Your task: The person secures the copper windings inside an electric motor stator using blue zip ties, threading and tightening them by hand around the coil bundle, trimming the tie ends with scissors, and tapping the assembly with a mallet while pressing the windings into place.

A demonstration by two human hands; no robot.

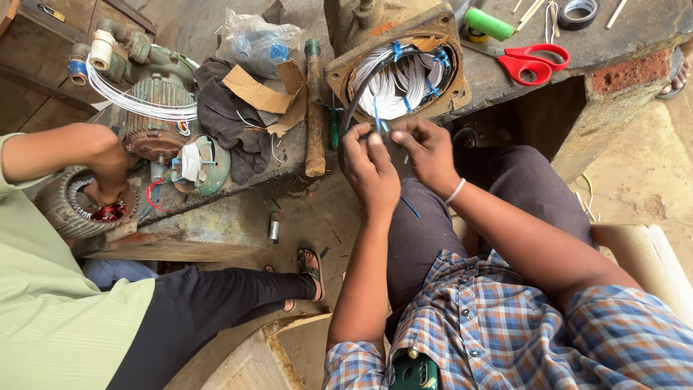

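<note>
A rusty motor stator housing (346, 72) lies on the stone bench edge, its bore filled with white winding wires (395, 83) tied with blue ties. A black sleeved lead curves out of the bore toward me. My left hand (369, 167) and my right hand (427, 153) are held close together just below the housing, fingertips pinching the wire ends and a blue tie between them. A white band sits on my right wrist.
Red-handled scissors (533, 59), a green roll (489, 24) and a tape roll (579, 11) lie on the bench at right. A wooden-handled hammer (313, 108), cardboard scraps and a dark cloth (225, 119) lie left of the housing. Another person at left reaches into a second stator (65, 209) beside a green motor (155, 108).
</note>
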